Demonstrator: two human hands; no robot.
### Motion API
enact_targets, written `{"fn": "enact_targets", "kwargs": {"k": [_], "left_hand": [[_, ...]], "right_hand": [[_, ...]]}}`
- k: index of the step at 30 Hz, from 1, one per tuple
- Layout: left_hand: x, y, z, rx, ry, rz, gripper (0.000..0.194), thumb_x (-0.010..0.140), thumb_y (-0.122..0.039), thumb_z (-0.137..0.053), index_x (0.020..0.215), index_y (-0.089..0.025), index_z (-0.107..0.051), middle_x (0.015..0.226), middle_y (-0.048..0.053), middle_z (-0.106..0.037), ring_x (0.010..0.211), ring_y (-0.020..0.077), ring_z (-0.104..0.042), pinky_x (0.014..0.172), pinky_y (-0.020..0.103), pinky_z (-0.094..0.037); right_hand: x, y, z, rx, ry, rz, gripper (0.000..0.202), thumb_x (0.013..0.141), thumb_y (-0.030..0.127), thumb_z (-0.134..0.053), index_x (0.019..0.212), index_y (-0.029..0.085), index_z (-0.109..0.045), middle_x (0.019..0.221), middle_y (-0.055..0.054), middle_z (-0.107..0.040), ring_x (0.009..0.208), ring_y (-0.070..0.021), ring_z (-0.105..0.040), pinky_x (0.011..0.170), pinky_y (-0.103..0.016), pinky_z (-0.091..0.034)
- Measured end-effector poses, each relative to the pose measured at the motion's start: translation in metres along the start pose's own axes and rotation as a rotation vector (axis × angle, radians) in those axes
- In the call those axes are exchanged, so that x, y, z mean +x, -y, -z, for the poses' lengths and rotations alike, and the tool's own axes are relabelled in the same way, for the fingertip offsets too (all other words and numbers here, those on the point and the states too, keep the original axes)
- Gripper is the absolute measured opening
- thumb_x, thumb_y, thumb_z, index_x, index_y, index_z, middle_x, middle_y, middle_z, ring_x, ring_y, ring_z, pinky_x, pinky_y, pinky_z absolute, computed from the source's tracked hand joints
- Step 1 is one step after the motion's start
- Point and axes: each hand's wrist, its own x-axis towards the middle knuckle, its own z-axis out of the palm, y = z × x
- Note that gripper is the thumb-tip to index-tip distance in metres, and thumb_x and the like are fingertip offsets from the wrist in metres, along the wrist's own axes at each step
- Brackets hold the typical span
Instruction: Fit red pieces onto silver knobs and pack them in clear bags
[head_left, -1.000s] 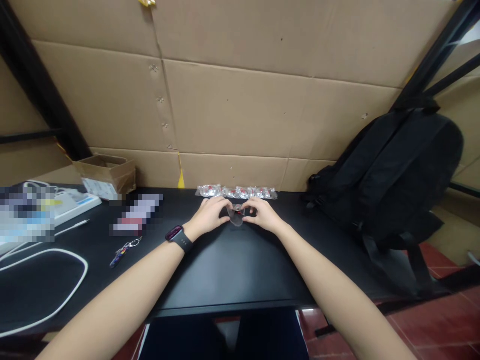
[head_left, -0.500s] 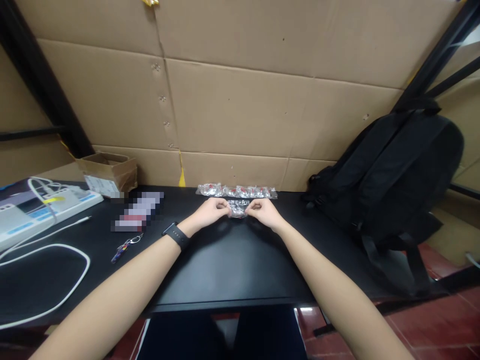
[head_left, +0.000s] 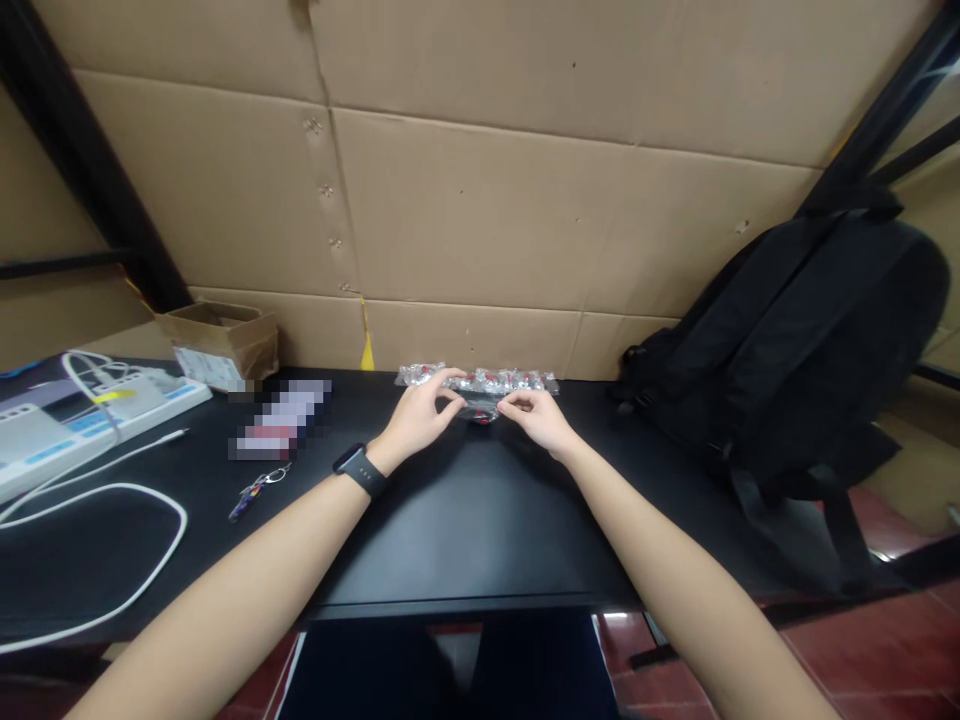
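One clear packet [head_left: 482, 412] with a red spot, low on the black table [head_left: 472, 540], between the two hands and just in front of a row of similar packets. One left hand [head_left: 421, 415], bare, thumb and index finger spread wide, the index finger stretched across the front of the row, the thumb at the left end of the single packet; whether that thumb touches it is hard to tell at this size. One right hand [head_left: 541, 420], bare, thumb and fingers drawn narrow, pinching the right end of the same packet. One row of packets [head_left: 517, 380], shiny, clear, red-marked, laid side by side near the foot of the cardboard wall [head_left: 480, 210]. One dark watch [head_left: 361, 469], worn at the left wrist. One open cardboard box [head_left: 247, 345], white label on its front, at the back left. One white power strip [head_left: 176, 402], left side, plugs and leads upon it. One white cable [head_left: 180, 530], looped near the left edge. One flat item [head_left: 281, 418], pixelated. One key ring with a colourful tag [head_left: 259, 490], just in front of the flat item. One black backpack [head_left: 817, 370], right side, leaning, straps hanging. Red tiled floor [head_left: 877, 650], below right.
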Motion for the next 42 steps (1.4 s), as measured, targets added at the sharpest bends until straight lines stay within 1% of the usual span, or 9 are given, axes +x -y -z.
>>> {"fn": "enact_targets", "kwargs": {"k": [6,10,15,17,21,24,31,38,42], "left_hand": [[0.000,-0.003,0.000,-0.019,-0.017,-0.010,0.038,0.093,-0.026,-0.059,0.130,-0.025,-0.052,0.090,0.000,-0.077,0.066,0.0146,-0.069,0.077,0.028,-0.052],[0.002,-0.004,0.000,-0.052,0.024,0.015,0.039,0.094,-0.026,-0.056,0.132,-0.025,-0.049,0.086,-0.001,-0.075,0.066,0.0138,-0.068,0.072,0.026,-0.051],[0.003,-0.008,-0.004,-0.203,0.047,0.177,0.041,0.094,-0.033,-0.054,0.133,-0.025,-0.042,0.091,0.001,-0.072,0.048,0.0102,-0.062,0.057,0.024,-0.051],[0.003,-0.010,-0.006,-0.264,0.039,0.213,0.041,0.094,-0.035,-0.054,0.132,-0.025,-0.043,0.096,0.003,-0.071,0.051,0.0119,-0.066,0.052,0.023,-0.050],[0.001,-0.013,-0.005,-0.255,-0.010,0.078,0.031,0.094,-0.031,-0.054,0.124,-0.023,-0.051,0.096,0.004,-0.071,0.083,0.0168,-0.074,0.077,0.026,-0.058],[-0.001,-0.009,-0.006,-0.228,0.028,0.029,0.038,0.091,-0.028,-0.059,0.127,-0.022,-0.049,0.090,0.002,-0.071,0.089,0.0167,-0.072,0.090,0.030,-0.056],[-0.006,0.013,-0.022,-0.139,0.289,0.072,0.062,0.076,-0.030,-0.077,0.131,-0.026,-0.049,0.095,0.001,-0.073,0.086,0.0182,-0.070,0.084,0.031,-0.054],[-0.007,0.003,-0.019,-0.015,0.265,0.003,0.047,0.087,-0.029,-0.067,0.131,-0.027,-0.051,0.093,0.000,-0.076,0.089,0.0197,-0.070,0.088,0.031,-0.048],[-0.007,-0.001,-0.017,0.014,0.244,0.036,0.047,0.087,-0.031,-0.066,0.132,-0.026,-0.052,0.094,0.000,-0.077,0.079,0.0187,-0.070,0.085,0.030,-0.048]], "right_hand": [[-0.002,0.008,-0.001,0.061,-0.001,0.006,0.031,0.081,0.046,-0.071,0.080,0.015,-0.072,0.080,-0.007,-0.074,0.066,-0.0158,-0.060,0.066,-0.029,-0.045],[-0.002,0.010,-0.001,0.089,0.018,-0.015,0.033,0.082,0.049,-0.069,0.078,0.016,-0.067,0.077,-0.006,-0.074,0.055,-0.0111,-0.050,0.055,-0.025,-0.039],[-0.002,0.013,-0.002,0.124,0.004,-0.051,0.036,0.080,0.053,-0.071,0.080,0.017,-0.065,0.076,-0.006,-0.074,0.050,-0.0098,-0.049,0.048,-0.023,-0.037],[-0.001,0.014,-0.003,0.135,-0.036,-0.050,0.037,0.078,0.053,-0.073,0.080,0.016,-0.068,0.075,-0.007,-0.073,0.051,-0.0112,-0.054,0.047,-0.024,-0.040],[0.001,0.013,0.000,0.194,-0.070,-0.013,0.035,0.075,0.048,-0.078,0.084,0.015,-0.073,0.079,-0.009,-0.075,0.073,-0.0199,-0.070,0.066,-0.031,-0.056],[0.001,0.007,0.008,0.098,0.017,0.029,0.029,0.076,0.043,-0.076,0.081,0.015,-0.075,0.082,-0.009,-0.076,0.077,-0.0211,-0.071,0.078,-0.035,-0.057],[0.001,-0.014,0.026,-0.094,0.227,-0.021,0.029,0.078,0.043,-0.074,0.083,0.015,-0.078,0.077,-0.007,-0.076,0.068,-0.0179,-0.067,0.069,-0.030,-0.054],[0.001,-0.014,0.025,-0.195,0.182,-0.046,0.029,0.078,0.044,-0.073,0.080,0.015,-0.079,0.070,-0.005,-0.073,0.060,-0.0151,-0.059,0.059,-0.027,-0.046],[0.001,-0.016,0.026,-0.200,0.176,-0.079,0.029,0.078,0.044,-0.071,0.075,0.016,-0.078,0.066,-0.004,-0.070,0.057,-0.0135,-0.055,0.058,-0.027,-0.043]]}}
